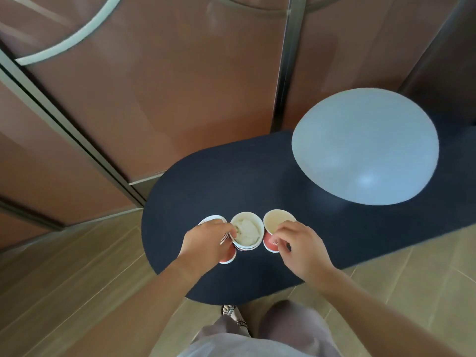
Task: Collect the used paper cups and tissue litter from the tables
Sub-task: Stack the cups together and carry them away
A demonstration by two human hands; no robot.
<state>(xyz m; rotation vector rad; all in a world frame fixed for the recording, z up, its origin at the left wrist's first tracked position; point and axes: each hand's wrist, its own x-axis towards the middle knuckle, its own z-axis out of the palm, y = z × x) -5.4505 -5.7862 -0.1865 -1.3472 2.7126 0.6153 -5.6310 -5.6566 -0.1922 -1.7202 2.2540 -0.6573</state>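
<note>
Where the left hand (206, 242) curls round the left cup (228, 257), it is mostly hidden; right hand (302, 247) pinches right cup (277, 222).

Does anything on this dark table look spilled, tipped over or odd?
Nothing is spilled, and the cups stand upright. The middle cup is stuffed with crumpled tissue. The left hand grips the left cup, and the right hand pinches the right cup. Only the pale blue dome at the table's far end looks unusual.
</note>
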